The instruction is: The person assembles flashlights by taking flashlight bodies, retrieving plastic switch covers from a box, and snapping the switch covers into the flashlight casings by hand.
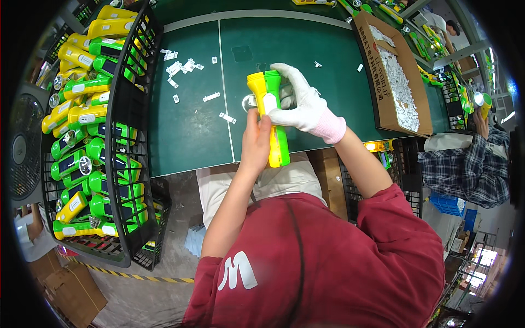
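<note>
A yellow and green flashlight (278, 140) is held upright over the near edge of the green table (191, 134). My bare left hand (256, 141) grips its body from the left, thumb and fingers around the side. On the right, my right hand (304, 105), in a white glove with a pink cuff, has its fingers round the wide head and its thumb by a white plate (270, 103) on the flashlight's side. A white rounded piece (249, 103) shows just left of the flashlight; whether it is attached, I cannot tell.
Small white plastic parts (175, 68) lie scattered on the tabletop. At the left stands a black crate (123, 164) piled with flashlights. A cardboard box (377, 76) of white parts sits on the right. Beyond it, a person in a plaid shirt (462, 167) holds another flashlight.
</note>
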Demonstrator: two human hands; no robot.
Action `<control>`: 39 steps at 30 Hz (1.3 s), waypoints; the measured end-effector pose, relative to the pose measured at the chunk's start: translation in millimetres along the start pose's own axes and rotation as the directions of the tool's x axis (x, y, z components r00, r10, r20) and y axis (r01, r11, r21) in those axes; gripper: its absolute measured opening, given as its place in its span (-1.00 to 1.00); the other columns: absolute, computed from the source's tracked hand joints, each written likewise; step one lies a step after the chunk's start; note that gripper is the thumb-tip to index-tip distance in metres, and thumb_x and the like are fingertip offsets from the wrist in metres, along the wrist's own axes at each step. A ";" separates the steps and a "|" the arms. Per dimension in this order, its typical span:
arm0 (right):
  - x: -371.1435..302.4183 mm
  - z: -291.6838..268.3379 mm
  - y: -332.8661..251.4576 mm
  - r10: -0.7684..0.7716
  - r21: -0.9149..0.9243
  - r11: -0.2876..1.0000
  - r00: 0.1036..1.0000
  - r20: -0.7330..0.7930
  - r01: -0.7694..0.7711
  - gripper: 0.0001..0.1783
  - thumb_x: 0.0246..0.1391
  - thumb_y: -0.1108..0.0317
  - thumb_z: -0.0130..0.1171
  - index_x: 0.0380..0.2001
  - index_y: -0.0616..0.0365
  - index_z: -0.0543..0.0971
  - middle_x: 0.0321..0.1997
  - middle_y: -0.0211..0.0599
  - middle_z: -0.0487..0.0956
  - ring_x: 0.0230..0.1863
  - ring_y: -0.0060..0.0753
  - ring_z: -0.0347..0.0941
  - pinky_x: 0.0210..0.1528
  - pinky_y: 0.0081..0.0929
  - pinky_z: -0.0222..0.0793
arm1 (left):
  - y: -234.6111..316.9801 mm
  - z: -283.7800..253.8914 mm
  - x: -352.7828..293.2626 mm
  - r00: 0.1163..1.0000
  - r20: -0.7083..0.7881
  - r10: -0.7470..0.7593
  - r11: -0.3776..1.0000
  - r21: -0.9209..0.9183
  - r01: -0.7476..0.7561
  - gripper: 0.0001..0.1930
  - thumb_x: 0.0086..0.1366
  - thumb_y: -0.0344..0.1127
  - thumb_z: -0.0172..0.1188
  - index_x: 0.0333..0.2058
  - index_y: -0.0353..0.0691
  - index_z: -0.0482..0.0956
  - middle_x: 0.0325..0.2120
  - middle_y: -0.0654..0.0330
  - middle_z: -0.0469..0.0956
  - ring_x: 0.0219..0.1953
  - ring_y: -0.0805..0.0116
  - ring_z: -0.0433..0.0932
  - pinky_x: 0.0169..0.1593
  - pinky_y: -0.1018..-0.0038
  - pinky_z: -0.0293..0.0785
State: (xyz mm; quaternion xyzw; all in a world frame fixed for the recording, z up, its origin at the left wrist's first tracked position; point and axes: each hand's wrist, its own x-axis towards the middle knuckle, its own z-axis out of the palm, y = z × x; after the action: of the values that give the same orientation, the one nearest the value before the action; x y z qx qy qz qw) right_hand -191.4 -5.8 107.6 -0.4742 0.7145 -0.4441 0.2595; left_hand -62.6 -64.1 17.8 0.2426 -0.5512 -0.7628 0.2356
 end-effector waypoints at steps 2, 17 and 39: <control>-1.3 3.1 -0.7 0.041 0.103 0.994 0.999 -0.006 -0.040 -0.15 -0.25 0.19 0.32 0.15 0.05 0.17 -0.04 -0.11 0.28 -0.26 -0.41 0.40 -0.19 -0.52 0.41 | -1.3 -0.2 3.6 0.999 0.019 0.035 0.999 0.036 -0.036 -0.61 0.35 0.03 -0.21 -0.13 -0.22 0.23 -0.45 0.10 0.47 -0.49 0.35 0.50 -0.44 0.46 0.41; 18.4 -13.0 4.5 0.068 0.059 0.996 0.996 -0.058 -0.065 -0.67 -0.18 0.26 0.20 -0.31 0.23 0.57 -0.37 -0.22 0.55 -0.29 -0.45 0.47 -0.20 -0.57 0.36 | 3.4 1.8 -1.2 0.996 0.093 -0.004 0.985 0.172 -0.012 -0.65 0.35 -0.03 -0.17 -0.17 -0.22 0.26 -0.53 0.17 0.41 -0.59 0.41 0.49 -0.53 0.49 0.48; 12.8 -5.5 2.5 0.109 0.173 0.981 0.985 -0.132 -0.085 -0.71 -0.19 0.33 0.25 -0.37 0.29 0.55 -0.43 -0.33 0.53 -0.38 -0.60 0.43 -0.27 -0.64 0.34 | 1.3 0.1 -0.3 0.994 0.109 -0.019 0.998 0.069 0.012 -0.62 0.32 -0.02 -0.14 -0.23 -0.31 0.27 -0.46 -0.01 0.43 -0.40 0.17 0.43 -0.29 0.37 0.32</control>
State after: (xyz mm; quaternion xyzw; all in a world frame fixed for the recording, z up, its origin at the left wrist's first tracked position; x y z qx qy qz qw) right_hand -202.3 -14.9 108.6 -0.3830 0.7135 -0.5215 0.2687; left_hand -62.3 -64.2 19.0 0.2124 -0.5869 -0.7577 0.1907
